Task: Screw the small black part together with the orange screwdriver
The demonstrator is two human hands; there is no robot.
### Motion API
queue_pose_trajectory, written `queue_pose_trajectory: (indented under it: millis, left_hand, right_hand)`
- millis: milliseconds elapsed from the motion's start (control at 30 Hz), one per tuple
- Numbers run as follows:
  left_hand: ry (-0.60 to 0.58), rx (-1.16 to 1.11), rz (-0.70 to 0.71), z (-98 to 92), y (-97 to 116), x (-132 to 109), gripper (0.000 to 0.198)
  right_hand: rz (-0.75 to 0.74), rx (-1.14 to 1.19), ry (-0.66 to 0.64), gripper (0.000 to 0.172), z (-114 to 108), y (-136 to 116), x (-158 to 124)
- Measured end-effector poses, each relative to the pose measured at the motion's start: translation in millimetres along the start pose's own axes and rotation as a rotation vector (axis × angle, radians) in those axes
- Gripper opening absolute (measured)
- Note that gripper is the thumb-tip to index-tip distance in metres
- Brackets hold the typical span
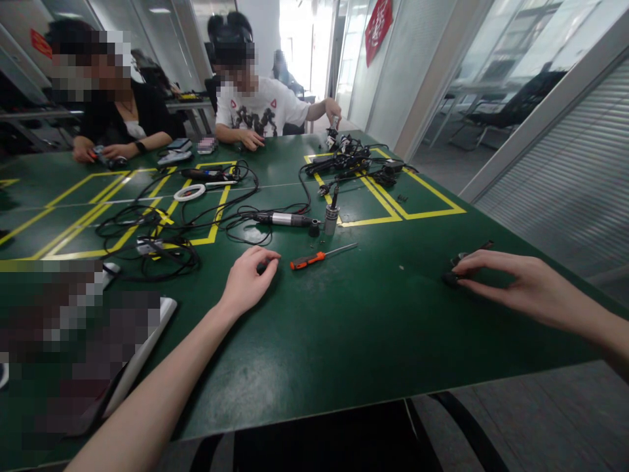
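Note:
My right hand is at the right side of the green table, its thumb and fingers closed on a small black part whose kind I cannot make out. A thin dark piece sticks out just beyond those fingertips. My left hand rests on the table with fingers curled and thumb drawn in; what they hold, if anything, is hidden. Just right of it lies an orange-and-grey screwdriver, its shaft pointing right. Behind that stand a silver metal cylinder with dark bits in it and a small black piece.
An electric screwdriver with looped black cables lies mid-table. Yellow tape marks out boxes, one under a heap of black cabled devices. White tape roll and a pixelated flat device are leftward. Two people sit opposite.

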State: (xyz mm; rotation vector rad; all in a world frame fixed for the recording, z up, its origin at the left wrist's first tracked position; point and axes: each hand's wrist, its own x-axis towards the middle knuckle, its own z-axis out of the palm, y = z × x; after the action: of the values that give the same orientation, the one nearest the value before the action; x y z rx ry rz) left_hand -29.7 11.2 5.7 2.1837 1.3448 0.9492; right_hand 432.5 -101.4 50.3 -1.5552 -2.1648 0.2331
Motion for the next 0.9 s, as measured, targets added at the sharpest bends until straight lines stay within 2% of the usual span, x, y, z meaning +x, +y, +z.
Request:
queue_pose_trajectory:
  millis: [167, 333, 467, 633, 767, 900]
  left_hand:
    - [-0.003, 0.003, 0.006, -0.1, 0, 0, 0.023]
    - [-0.002, 0.002, 0.001, -0.7, 0, 0, 0.023]
    - [-0.003, 0.003, -0.002, -0.9, 0, -1, 0.024]
    - [0.002, 0.001, 0.005, -0.3, 0, -1, 0.024]
    - [0.003, 0.002, 0.014, 0.4, -1, 0, 0.022]
    - [0.005, 0.005, 0.01, 0.8, -1, -1, 0.022]
  right_hand:
    - [-0.081, -0.06, 0.027, 0.036, 2, -2, -1]
    - [-0.237, -0.135, 0.158, 0.023, 10, -2, -4]
    - [-0.262, -0.191, 0.221, 0.019, 13, -2, -7]
    - [-0.237, -0.253, 0.292, 0.021, 10, -5, -7]
    - [-0.321, -0.33, 0.313, 0.025, 8, -7, -5]
    - [-0.413, -0.396, 0.3, 0.022, 10, -6, -5]
